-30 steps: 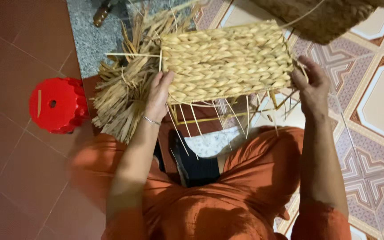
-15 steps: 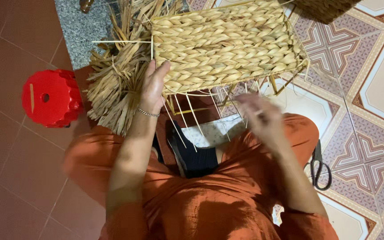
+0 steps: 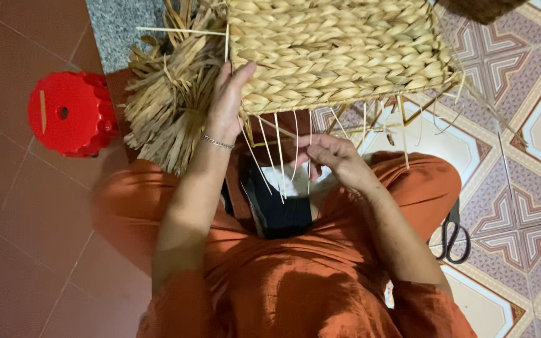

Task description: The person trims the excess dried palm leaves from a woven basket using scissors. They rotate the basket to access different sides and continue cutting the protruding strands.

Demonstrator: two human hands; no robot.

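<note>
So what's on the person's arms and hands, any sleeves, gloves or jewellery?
No gloves. The left hand has a thin silver chain bracelet at the wrist. The right hand shows nothing worn. Both forearms are bare, with loose rust-orange sleeves starting near the elbows.

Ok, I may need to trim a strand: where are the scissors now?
In the head view the scissors lie on the patterned tiled floor at the person's right side, just beyond the orange-clad right knee.

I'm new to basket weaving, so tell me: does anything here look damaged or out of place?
Nothing looks damaged. The basket has bare ribs hanging from its lower edge, so it is unfinished there. Scissors lie on the floor tiles beside the person's knee.
</note>
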